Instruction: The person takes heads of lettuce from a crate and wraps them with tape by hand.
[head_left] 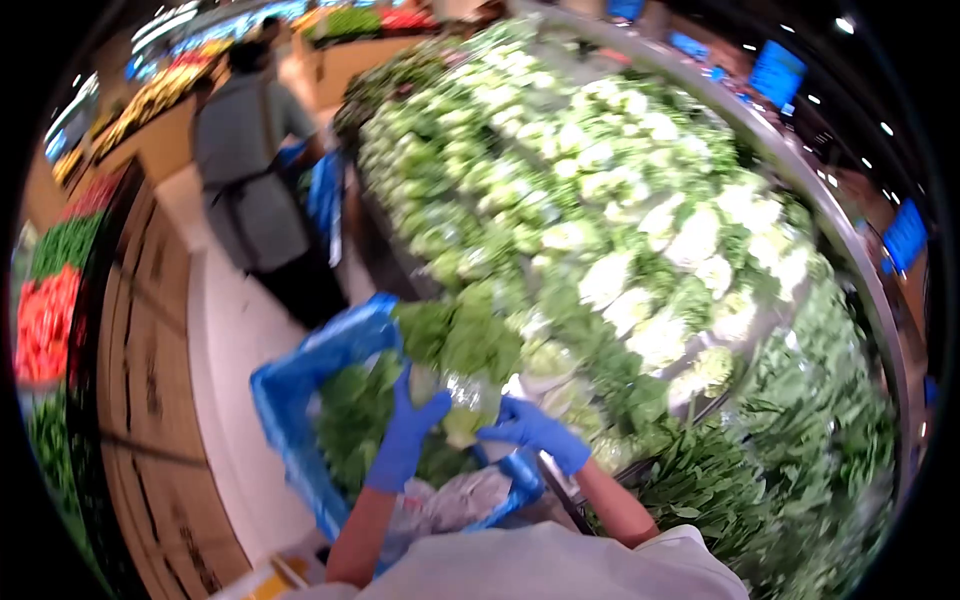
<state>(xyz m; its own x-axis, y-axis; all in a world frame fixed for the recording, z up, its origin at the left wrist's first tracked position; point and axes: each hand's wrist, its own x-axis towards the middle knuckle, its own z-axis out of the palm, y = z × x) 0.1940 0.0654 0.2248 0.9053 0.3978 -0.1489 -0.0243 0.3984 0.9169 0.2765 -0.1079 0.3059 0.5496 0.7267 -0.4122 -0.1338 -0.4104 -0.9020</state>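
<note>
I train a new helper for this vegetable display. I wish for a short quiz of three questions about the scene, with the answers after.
1. Multiple choice: What covers the left hand and the right hand?
A) nothing
B) blue gloves
C) striped mittens

2. True or false: The blue-lined crate holds only red tomatoes.

3. Fill in "toward" or "away from": The leaves of the leafy vegetable at the two hands point ___ the wearer's pale shirt.

Key:
1. B
2. False; leafy greens lie in it.
3. away from
</note>
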